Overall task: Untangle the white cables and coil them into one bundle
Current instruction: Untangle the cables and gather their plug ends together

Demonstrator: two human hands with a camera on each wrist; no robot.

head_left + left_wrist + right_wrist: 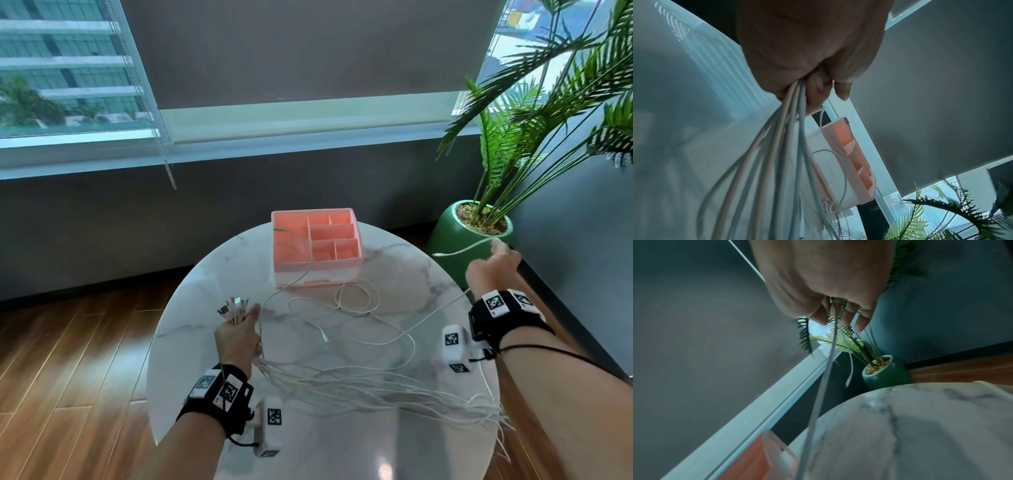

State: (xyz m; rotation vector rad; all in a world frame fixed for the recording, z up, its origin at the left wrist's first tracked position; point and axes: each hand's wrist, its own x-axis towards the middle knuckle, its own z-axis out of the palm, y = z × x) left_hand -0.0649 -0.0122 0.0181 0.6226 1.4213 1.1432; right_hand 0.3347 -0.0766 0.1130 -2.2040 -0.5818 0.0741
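My left hand (pixel 239 334) grips a bunch of several white cables (pixel 359 383) near their plug ends (pixel 233 306), which stick up past the fingers. The cables fan out rightward across the marble table (pixel 394 455) and hang over its right edge. In the left wrist view the left hand (pixel 813 84) is closed round the strands (pixel 777 154). My right hand (pixel 496 263) is raised beyond the table's right edge and pinches one white cable (pixel 462 249), whose free end points left. In the right wrist view that cable (pixel 826 369) runs down from the fingers (pixel 861 321). Loose loops (pixel 356 301) lie mid-table.
A pink compartment organizer (pixel 317 248) stands at the table's far side with one cable draped into it. A potted palm in a green pot (pixel 459 246) stands on the floor right of the table, close to my right hand. Wood floor lies at the left.
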